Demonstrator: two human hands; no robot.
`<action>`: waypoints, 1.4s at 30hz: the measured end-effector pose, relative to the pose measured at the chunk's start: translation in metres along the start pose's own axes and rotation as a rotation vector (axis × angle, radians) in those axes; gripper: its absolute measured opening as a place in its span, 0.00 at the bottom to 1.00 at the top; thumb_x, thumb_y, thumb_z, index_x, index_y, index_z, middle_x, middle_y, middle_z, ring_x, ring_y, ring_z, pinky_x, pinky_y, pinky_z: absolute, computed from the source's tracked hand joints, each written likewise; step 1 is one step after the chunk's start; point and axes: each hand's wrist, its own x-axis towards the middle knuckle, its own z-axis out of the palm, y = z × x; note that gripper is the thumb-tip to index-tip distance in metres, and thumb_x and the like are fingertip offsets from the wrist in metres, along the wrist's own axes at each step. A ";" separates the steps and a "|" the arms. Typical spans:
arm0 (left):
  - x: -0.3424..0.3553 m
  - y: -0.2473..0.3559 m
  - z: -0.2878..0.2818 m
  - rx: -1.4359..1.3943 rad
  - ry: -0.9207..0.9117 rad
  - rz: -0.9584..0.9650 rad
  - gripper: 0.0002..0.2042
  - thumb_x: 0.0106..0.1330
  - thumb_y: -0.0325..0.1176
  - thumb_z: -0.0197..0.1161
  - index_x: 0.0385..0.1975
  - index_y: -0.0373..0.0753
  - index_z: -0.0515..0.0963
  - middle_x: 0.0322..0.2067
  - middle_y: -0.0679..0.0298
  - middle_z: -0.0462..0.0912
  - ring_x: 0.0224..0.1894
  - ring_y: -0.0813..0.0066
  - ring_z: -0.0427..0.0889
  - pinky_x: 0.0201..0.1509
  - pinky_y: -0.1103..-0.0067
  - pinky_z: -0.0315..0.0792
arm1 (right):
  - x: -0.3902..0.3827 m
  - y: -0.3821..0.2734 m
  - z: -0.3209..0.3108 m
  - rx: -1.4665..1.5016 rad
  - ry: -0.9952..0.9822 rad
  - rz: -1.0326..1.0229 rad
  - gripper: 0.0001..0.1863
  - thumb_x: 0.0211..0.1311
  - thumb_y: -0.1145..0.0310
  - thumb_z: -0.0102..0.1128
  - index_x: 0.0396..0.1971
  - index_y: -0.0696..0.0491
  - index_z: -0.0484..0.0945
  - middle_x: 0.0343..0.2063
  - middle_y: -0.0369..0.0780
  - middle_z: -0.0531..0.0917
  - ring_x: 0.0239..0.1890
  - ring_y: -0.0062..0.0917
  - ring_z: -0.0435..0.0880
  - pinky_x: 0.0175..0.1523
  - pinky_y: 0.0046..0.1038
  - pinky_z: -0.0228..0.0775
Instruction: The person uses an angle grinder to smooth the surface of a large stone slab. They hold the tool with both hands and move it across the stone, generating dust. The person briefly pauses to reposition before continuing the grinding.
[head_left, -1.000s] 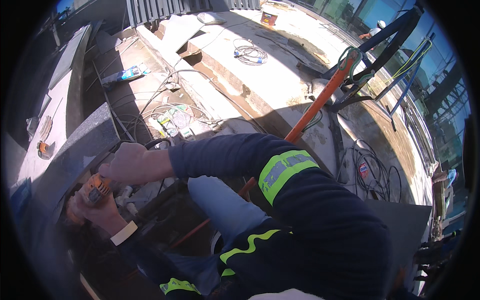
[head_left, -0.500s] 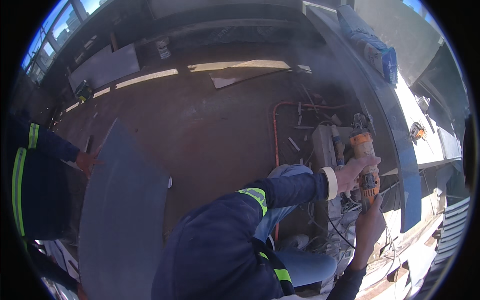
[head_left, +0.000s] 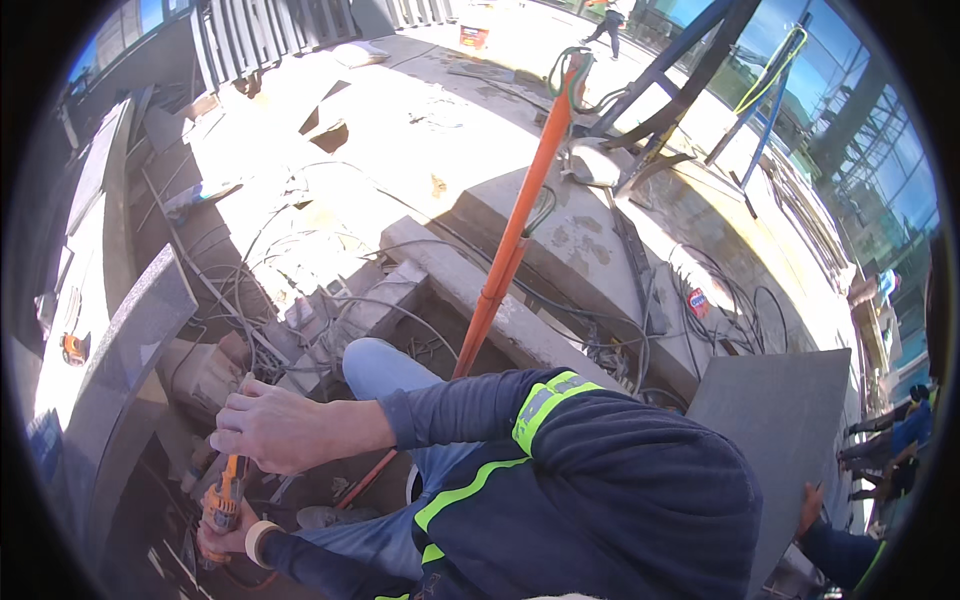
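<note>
At the lower left, my left hand (head_left: 225,535) is wrapped round the body of an orange and grey angle grinder (head_left: 228,495). A cream ring like a tape roll circles that wrist. My right hand (head_left: 268,428) reaches across from the right, its bent fingers closed at the grinder's rear end; they partly hide it. The grinder's disc cannot be made out. A long grey speckled slab (head_left: 130,345) stands close to the left of both hands. Beside them lie dusty blocks (head_left: 205,375).
Loose cables (head_left: 245,290) and rubble spread ahead of my knees. An orange pole (head_left: 520,225) rises near a concrete ledge (head_left: 560,240). At the right, a co-worker's hand (head_left: 810,508) holds a dark grey panel (head_left: 770,420). Another orange tool (head_left: 73,348) lies far left. A person (head_left: 610,22) walks far ahead.
My view has swung right, so the grinder and slab now appear at the left. Both hands stay on the grinder, now seen lower in the picture.
</note>
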 end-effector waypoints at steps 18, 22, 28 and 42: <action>-0.153 -0.164 0.148 0.085 0.007 -0.624 0.26 0.65 0.38 0.70 0.61 0.35 0.78 0.63 0.51 0.81 0.68 0.49 0.80 0.73 0.42 0.68 | -0.230 0.026 -0.017 -0.281 -0.236 0.952 0.55 0.57 0.53 0.82 0.84 0.43 0.62 0.83 0.60 0.54 0.74 0.64 0.69 0.67 0.64 0.72; -0.178 -0.199 0.161 0.172 -0.048 -0.734 0.26 0.64 0.39 0.70 0.61 0.35 0.78 0.63 0.51 0.81 0.68 0.49 0.79 0.73 0.42 0.68 | -0.251 0.018 -0.021 -0.280 -0.172 0.966 0.53 0.58 0.51 0.80 0.83 0.43 0.65 0.82 0.61 0.56 0.73 0.63 0.70 0.67 0.61 0.72; -0.205 -0.222 0.176 0.240 -0.108 -0.826 0.26 0.63 0.39 0.71 0.61 0.35 0.78 0.63 0.51 0.81 0.69 0.48 0.79 0.73 0.41 0.67 | -0.289 0.012 -0.052 -0.321 -0.059 1.073 0.53 0.59 0.50 0.80 0.83 0.43 0.64 0.82 0.61 0.57 0.72 0.62 0.71 0.70 0.64 0.70; -0.179 -0.198 0.152 0.204 -0.029 -0.781 0.28 0.61 0.39 0.72 0.61 0.36 0.78 0.64 0.52 0.81 0.70 0.47 0.78 0.73 0.38 0.66 | -0.286 -0.004 -0.045 -0.384 -0.132 1.051 0.53 0.59 0.48 0.79 0.83 0.43 0.63 0.80 0.61 0.60 0.68 0.59 0.75 0.66 0.61 0.74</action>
